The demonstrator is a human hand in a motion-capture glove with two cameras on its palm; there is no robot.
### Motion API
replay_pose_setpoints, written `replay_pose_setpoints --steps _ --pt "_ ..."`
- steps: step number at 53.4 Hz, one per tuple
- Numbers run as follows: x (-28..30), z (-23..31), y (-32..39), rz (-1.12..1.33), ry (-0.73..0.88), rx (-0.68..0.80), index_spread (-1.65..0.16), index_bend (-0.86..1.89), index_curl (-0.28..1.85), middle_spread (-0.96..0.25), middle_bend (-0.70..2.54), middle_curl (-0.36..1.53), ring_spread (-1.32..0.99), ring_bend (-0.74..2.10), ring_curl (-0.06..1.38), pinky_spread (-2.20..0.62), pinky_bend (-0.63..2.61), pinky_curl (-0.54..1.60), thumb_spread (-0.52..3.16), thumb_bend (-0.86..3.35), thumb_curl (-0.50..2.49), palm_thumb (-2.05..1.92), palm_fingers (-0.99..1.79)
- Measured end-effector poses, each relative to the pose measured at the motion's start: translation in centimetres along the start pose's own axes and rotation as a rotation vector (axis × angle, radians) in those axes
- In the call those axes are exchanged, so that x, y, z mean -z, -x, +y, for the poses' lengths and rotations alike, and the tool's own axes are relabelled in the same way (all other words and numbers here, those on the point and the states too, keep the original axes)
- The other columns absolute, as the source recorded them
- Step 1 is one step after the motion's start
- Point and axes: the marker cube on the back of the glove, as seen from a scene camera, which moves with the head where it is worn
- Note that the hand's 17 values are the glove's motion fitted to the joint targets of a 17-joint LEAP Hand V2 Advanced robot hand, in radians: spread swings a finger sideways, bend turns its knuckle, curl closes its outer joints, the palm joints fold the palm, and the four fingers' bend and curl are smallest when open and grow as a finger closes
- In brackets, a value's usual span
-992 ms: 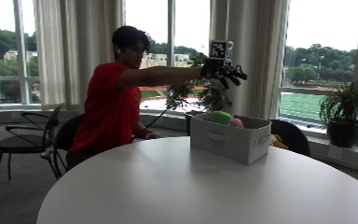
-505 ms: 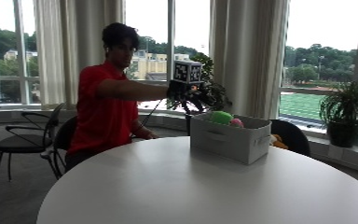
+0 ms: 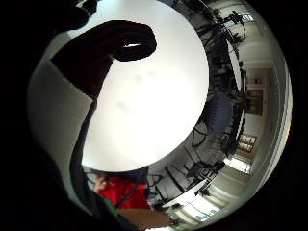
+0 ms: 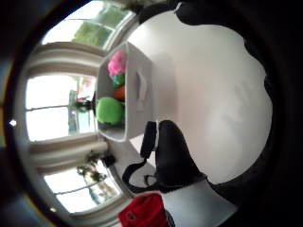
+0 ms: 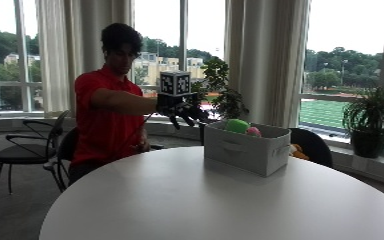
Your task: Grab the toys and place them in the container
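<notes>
Round white table [image 5: 198,200]; potted plant [image 5: 372,120] on windowsill; black chair [image 5: 25,150].

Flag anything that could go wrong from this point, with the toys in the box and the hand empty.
1. The container sits near the far edge of the white table; a knock from the gloved right hand hanging beside it could shove it off.
2. The green toy and pink toy rise above the rim, so they might tip out if the container is jolted.

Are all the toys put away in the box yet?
Looks nearly done. A green toy, a pink toy and something orange sit in the grey box. The gloved right hand holds nothing, its fingers hanging relaxed beside the box. No toy shows on the white table, so nothing seems left there.
</notes>
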Motion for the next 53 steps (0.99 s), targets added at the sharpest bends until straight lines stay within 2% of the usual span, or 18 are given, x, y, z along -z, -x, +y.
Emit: replay_pose_setpoints --steps 2,7,24,53 --pt "-1.0 1.8 0.8 0.021 -0.01 0.045 -0.4 0.19 0.28 -0.11 0.18 0.33 -0.19 0.82 0.33 -0.03 1.3 0.31 1.24 -0.01 0.4 0.01 0.0" --pt "-3.0 5.2 1.6 0.057 -0.059 0.037 -0.41 0.18 0.29 -0.11 0.18 0.33 -0.2 0.82 0.32 -0.02 1.29 0.31 1.24 -0.01 0.4 0.02 0.01" --pt "-4.7 6.2 -3.5 0.091 -0.068 -0.001 -0.41 0.18 0.32 -0.12 0.18 0.33 -0.2 0.81 0.31 -0.01 1.26 0.31 1.25 -0.02 0.39 0.03 0.0" --pt "-5.7 8.0 -5.9 0.084 -0.075 -0.037 -0.41 0.17 0.33 -0.13 0.18 0.32 -0.2 0.81 0.29 0.0 1.24 0.32 1.26 -0.01 0.38 0.04 0.01"
